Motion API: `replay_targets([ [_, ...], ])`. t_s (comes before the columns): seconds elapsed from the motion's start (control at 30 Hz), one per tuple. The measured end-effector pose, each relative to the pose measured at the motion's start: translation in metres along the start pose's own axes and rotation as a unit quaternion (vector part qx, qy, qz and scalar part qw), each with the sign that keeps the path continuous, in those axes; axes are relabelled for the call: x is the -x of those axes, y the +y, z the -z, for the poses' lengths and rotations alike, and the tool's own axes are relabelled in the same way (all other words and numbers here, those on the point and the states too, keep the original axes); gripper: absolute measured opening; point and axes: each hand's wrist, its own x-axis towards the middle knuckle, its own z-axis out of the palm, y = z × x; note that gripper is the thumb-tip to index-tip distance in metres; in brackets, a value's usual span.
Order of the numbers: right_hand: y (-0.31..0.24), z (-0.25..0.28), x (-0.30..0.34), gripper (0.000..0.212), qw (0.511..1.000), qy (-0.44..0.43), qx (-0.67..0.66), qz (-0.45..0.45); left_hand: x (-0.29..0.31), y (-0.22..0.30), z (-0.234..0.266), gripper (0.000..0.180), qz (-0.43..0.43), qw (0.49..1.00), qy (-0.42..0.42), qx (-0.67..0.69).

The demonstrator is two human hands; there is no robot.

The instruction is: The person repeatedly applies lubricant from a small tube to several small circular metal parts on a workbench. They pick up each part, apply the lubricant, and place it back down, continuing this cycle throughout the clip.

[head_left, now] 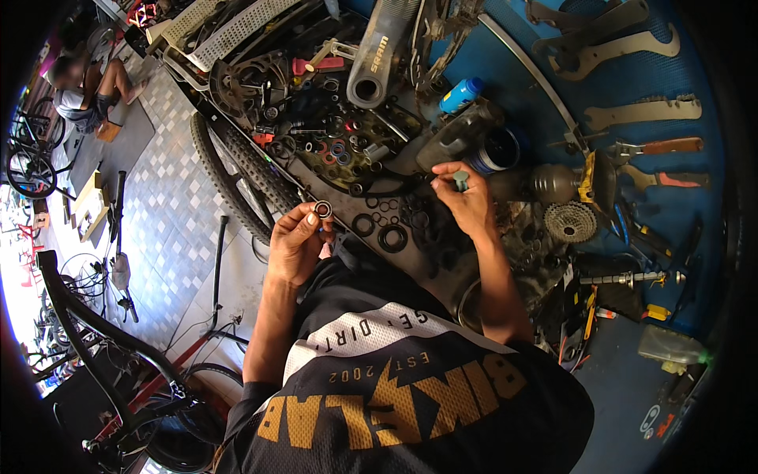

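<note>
A small round bearing point(323, 209) is pinched between the thumb and fingers of my left hand point(295, 246), its ring facing up. My right hand point(471, 207) is raised over the right side of the bench, its fingers bent around a small grey-green lump point(460, 181). Whether that lump is grease or a solid piece, I cannot tell. Just behind my right hand stands an open blue tub point(500, 150). Several black rubber rings point(392, 238) lie on the bench between my hands.
Beyond my hands, a crank arm point(371, 75), a blue bottle point(461, 95) and loose small parts crowd the bench. Bicycle tires point(237, 178) are at its left. Wrenches point(624, 51) hang on the blue board; a cassette point(572, 222) is at right. A person point(91, 99) sits far left.
</note>
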Motion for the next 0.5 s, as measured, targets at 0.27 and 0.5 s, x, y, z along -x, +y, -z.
replay_targets([
  [0.27,0.013,0.014,-0.001,0.013,0.992,0.028,0.124,0.006,0.001,0.0,-0.003,0.019,0.001,1.0,0.004,0.0],
  [0.5,0.041,0.001,0.008,0.016,0.96,-0.001,0.273,-0.059,0.001,0.001,-0.001,0.019,0.004,1.0,0.003,-0.008],
])
